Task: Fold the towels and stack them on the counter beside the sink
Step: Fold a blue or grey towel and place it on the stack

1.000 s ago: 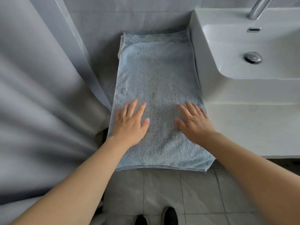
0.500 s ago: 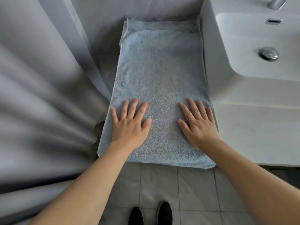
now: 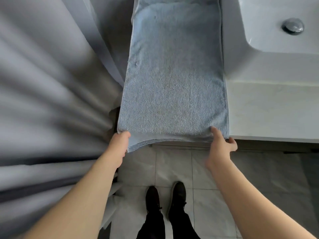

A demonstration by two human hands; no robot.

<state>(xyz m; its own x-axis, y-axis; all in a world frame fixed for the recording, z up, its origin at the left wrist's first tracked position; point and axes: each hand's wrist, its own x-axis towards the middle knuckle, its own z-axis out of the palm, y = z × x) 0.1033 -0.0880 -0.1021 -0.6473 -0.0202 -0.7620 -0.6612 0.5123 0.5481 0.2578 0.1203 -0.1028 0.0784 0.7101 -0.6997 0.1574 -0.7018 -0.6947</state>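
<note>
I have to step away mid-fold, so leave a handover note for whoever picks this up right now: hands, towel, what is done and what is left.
Left hand: grip closed on the near left corner of the light blue terry towel.
Right hand: thumb on top of the near right corner, fingers curled beneath it.
Towel: lies lengthwise on the counter, left of the white ceramic sink; its striped near hem hangs over the front edge.
Done: the towel looks folded to a long, layered strip.
Left: probably bring the near end up to the far end, then stack it. No other towels are in view.
</note>
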